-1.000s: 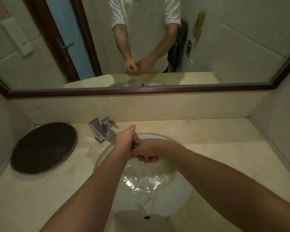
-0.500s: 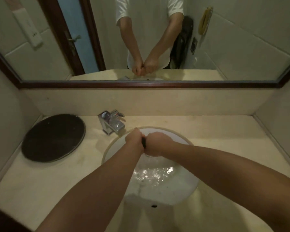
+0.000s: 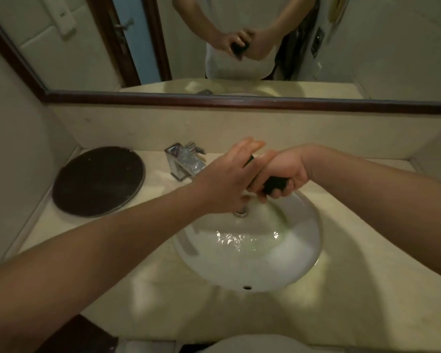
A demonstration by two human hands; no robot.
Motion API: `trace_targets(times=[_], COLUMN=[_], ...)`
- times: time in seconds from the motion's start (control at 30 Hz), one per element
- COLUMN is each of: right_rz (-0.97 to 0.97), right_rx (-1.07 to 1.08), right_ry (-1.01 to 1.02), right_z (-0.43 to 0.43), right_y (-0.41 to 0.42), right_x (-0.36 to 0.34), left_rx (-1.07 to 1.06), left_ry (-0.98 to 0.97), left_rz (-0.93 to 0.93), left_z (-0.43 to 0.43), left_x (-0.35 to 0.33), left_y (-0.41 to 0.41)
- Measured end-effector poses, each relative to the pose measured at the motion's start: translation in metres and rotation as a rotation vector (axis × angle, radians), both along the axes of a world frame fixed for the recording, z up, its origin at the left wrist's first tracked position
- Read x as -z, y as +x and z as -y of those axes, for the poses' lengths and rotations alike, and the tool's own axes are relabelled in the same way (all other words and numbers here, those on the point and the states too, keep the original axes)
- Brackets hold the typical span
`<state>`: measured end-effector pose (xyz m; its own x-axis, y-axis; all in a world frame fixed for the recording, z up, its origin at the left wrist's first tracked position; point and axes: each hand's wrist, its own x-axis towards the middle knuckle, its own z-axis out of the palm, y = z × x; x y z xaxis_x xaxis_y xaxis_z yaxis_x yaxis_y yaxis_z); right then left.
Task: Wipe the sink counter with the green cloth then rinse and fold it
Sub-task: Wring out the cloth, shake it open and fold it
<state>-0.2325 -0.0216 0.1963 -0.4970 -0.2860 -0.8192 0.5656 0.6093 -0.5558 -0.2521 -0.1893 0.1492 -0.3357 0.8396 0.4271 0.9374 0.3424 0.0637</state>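
The green cloth (image 3: pixel 275 184) looks almost black in the dim light and is wadded into a tight roll. My right hand (image 3: pixel 287 169) is clenched around it above the far rim of the white sink basin (image 3: pixel 313 225). My left hand (image 3: pixel 227 179) presses against the roll's other end, where a dark sliver shows under its stretched fingers. Both hands hover over the basin, to the right of the chrome faucet (image 3: pixel 183 161). Shallow water glints in the bowl. The beige sink counter (image 3: pixel 112 276) surrounds the basin.
A round dark tray (image 3: pixel 98 180) lies on the counter at the left, beside the faucet. A wood-framed mirror (image 3: pixel 239 100) runs along the back wall and reflects both hands on the cloth. Walls close in the counter on the left and right.
Both hands have lifted from low over the water up toward the basin's far rim. My left hand's fingers have straightened out. More of the dark cloth shows in my right fist.
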Motion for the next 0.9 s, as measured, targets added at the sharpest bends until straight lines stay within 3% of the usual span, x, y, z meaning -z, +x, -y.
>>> trace_targets(times=[0.17,0.33,0.43,0.53,0.7,0.9], right_rz=[-0.031,-0.283,-0.433,-0.644,-0.82,-0.937], right_rx=[-0.009,0.076,0.036,-0.117,-0.2,-0.247], right_ry=[0.023,0.29,0.481,0.547,0.759,0.911], right_z=[0.009,0.026,0.035,0.035,0.037,0.035], right_y=[0.001,0.007,0.012,0.013,-0.002,-0.014], right_x=[-0.014,-0.002,0.006,0.009,0.015,0.012], left_rx=[-0.121,-0.158,-0.328,-0.409,-0.613,-0.564], left_ry=[0.179,-0.005,-0.358,-0.542,-0.625,-0.519], left_rz=[-0.103,-0.126,0.052,0.137,0.271,0.49], left_z=[-0.011,-0.008,-0.013,-0.021,-0.036,-0.031], left_x=[-0.005,-0.009,-0.026,-0.034,-0.045,-0.04], left_y=[-0.007,-0.013,-0.008,-0.01,-0.017,-0.036])
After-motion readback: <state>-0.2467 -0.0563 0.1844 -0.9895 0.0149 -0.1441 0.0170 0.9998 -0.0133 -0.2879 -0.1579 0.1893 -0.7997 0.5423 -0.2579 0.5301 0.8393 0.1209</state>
